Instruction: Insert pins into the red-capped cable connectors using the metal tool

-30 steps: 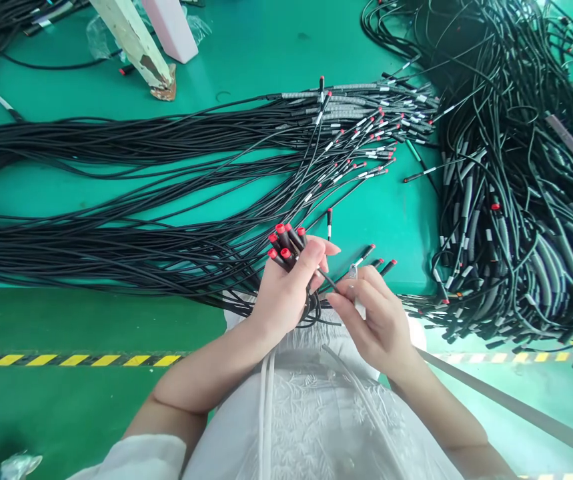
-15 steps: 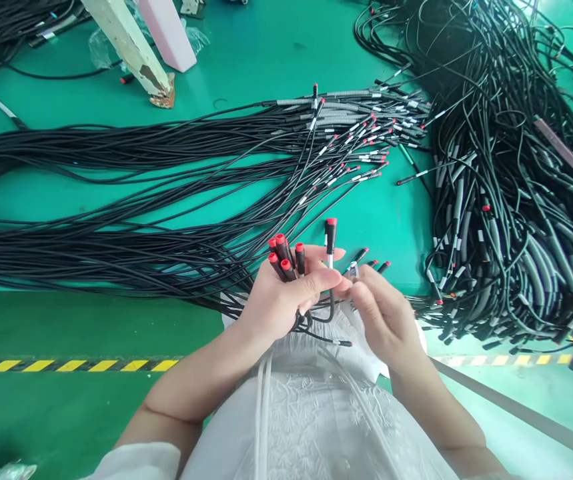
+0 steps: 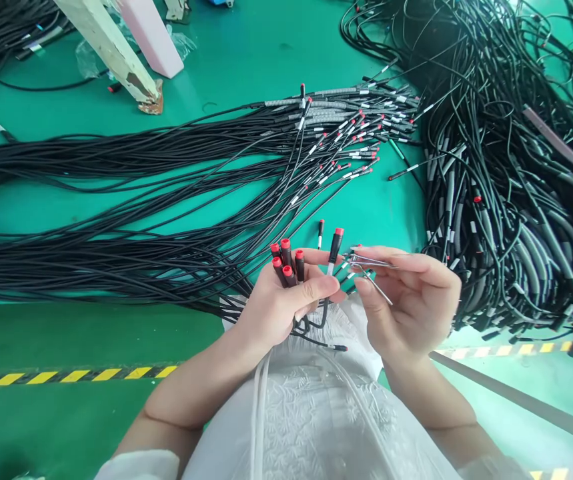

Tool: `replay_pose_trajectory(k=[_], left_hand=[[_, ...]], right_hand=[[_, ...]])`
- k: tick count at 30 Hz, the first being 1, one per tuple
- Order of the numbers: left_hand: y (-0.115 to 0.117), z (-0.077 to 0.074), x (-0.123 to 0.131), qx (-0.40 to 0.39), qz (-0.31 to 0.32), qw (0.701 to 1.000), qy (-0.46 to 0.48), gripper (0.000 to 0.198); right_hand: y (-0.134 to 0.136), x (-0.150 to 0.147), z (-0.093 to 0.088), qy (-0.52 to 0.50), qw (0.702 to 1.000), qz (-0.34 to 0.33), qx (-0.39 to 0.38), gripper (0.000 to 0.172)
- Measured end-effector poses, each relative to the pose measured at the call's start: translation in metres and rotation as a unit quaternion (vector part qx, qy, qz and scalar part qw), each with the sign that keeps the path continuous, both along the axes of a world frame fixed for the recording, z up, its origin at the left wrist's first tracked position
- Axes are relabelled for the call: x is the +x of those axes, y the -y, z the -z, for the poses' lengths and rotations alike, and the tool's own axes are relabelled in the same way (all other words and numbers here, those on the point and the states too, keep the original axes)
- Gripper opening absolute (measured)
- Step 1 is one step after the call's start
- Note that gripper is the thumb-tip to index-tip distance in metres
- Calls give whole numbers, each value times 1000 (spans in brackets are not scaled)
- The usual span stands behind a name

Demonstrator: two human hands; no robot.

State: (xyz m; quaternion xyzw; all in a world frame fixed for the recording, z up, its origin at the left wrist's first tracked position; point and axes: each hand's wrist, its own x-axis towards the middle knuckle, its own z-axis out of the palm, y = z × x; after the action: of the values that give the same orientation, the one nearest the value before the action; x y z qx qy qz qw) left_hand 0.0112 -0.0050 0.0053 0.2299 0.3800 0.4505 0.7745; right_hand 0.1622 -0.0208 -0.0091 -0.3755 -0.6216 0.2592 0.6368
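Note:
My left hand (image 3: 286, 301) is closed around a bunch of black cables with red-capped ends (image 3: 286, 259), the caps sticking up past my fingers. One more red-tipped cable end (image 3: 335, 245) stands between my thumb and forefinger. My right hand (image 3: 411, 293) pinches a thin pair of metal tweezers (image 3: 370, 263), whose tips point left at that cable end. Both hands hover over my lap, at the near edge of the green table (image 3: 246, 53).
A long sheaf of black cables (image 3: 116, 220) fans across the table from the left, its red tips (image 3: 356, 143) gathered mid-table. A big tangled heap of black cables (image 3: 511, 173) fills the right side. A pale wooden post (image 3: 111, 50) and a pink block (image 3: 151, 33) stand at the back left.
My left hand took one more red-tipped cable end up between thumb and forefinger. My right hand turned palm-up and brought the tweezers into plain view beside that end.

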Motion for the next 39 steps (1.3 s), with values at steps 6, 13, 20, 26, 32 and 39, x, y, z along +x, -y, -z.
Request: replay_pose_trajectory(k=[6,13,20,26,32,39], left_hand=[[0,-1,-1,-1,21,1000,9,19],[-1,-1,-2,3,30,999,27,20],[0,3,-4,-2,34,999,30,20],[0,2,-5,5,34,999,21,13],[-1,1,-10,9,72,997,26,21],[-3,6,-13,31,120,991,55,20]], right_hand=[[-2,-1,4,16,1000,-20,18,48],[-5,-1,6,7,999,-41,32,52],[-1,-3,8,44,999,5,23,46],[0,-4,6,49,999,14,18,50],[-7,2,4,8,999,25,39,52],[-5,2,8,45,999,-1,25,50]])
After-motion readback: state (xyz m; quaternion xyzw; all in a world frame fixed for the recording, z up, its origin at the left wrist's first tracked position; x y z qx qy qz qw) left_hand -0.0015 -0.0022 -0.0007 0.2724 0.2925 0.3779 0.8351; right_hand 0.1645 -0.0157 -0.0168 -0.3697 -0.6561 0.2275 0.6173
